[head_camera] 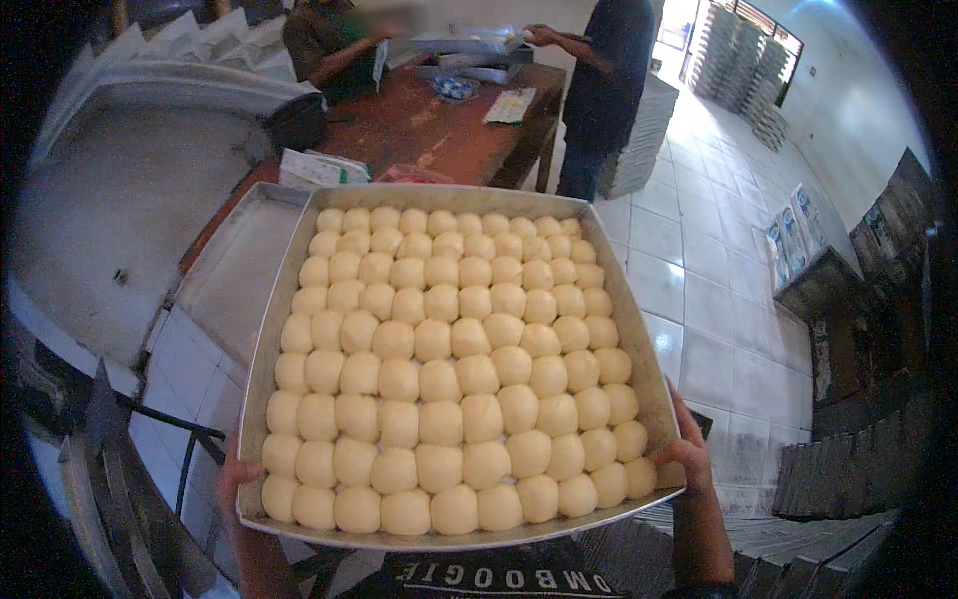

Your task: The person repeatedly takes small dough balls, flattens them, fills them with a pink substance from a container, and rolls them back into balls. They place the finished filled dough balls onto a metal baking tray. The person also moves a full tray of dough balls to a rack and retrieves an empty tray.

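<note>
A large square metal baking tray (pixel 449 536) fills the middle of the head view, held in front of my body. Rows of smooth, pale dough balls (pixel 441 299) sit in it, packed side by side. My left hand (pixel 241 479) grips the tray's near left side, its thumb over the rim. On the near right side my right hand (pixel 685 453) holds the rim, thumb on top and fingers around the outer wall. Most fingers of both hands are hidden behind the tray.
Beyond the tray stands a reddish-brown table (pixel 419 138) with packages and an empty-looking tray (pixel 232 277) by its near left end. Two people (pixel 610 82) are at the table. Stacked trays (pixel 831 479) stand at the right; a metal rack (pixel 105 464) is at the lower left.
</note>
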The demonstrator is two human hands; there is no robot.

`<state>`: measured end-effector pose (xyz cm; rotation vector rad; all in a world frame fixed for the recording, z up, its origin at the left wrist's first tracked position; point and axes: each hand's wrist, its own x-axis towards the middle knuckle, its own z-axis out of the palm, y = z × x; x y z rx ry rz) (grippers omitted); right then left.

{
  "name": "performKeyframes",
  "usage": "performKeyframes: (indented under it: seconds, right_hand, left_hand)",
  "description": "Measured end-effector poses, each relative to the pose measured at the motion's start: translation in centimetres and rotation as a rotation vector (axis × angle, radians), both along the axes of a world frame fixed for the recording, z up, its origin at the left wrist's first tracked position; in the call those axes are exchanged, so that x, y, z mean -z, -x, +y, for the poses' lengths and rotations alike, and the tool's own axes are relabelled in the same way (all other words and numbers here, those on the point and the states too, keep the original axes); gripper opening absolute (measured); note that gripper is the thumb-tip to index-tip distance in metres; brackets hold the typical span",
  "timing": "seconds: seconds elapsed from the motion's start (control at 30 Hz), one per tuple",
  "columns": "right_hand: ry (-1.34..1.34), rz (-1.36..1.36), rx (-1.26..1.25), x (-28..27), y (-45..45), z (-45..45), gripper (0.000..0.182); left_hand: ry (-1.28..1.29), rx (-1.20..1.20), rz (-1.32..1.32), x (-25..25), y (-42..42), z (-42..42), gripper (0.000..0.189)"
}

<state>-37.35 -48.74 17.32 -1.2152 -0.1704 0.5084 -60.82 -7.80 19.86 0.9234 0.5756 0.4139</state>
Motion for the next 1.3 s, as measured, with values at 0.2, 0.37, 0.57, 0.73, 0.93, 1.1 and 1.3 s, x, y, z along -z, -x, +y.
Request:
performKeyframes:
  seconds: [0.2, 0.37, 0.57, 0.73, 0.93, 1.1, 1.3]
  right_hand:
    - [-0.055, -0.028, 0.115, -2.2, 3.6, 3.2, 0.100]
    - [-0.114, -0.149, 0.017, 0.5, 2.9, 1.6, 0.095]
    - [-0.228, -0.065, 0.030, -1.1, 5.8, 3.0, 0.089]
    - [-0.243, -0.059, 0.040, -0.9, 6.3, 3.5, 0.090]
    - [-0.224, -0.044, 0.046, -2.4, 8.0, 3.2, 0.091]
    - [-0.211, -0.001, 0.062, -4.9, 10.3, 3.9, 0.088]
    - [-0.154, 0.006, 0.048, -4.7, 10.3, 4.6, 0.082]
  left_hand:
    - [-0.044, 0.083, -0.133, 1.2, 0.4, 2.6, 0.094]
    - [-0.153, 0.092, -0.012, 0.4, 0.9, 2.8, 0.096]
    - [-0.093, 0.189, -0.152, 3.0, 1.3, 3.9, 0.090]
    - [-0.154, 0.115, -0.073, 3.2, 3.6, 4.8, 0.084]
    - [-0.204, 0.141, -0.013, 0.2, 5.0, 4.2, 0.076]
    - [-0.309, 0.256, -0.032, -3.5, 5.1, 2.3, 0.070]
    - [-0.196, 0.320, -0.036, -4.2, 5.9, 4.3, 0.074]
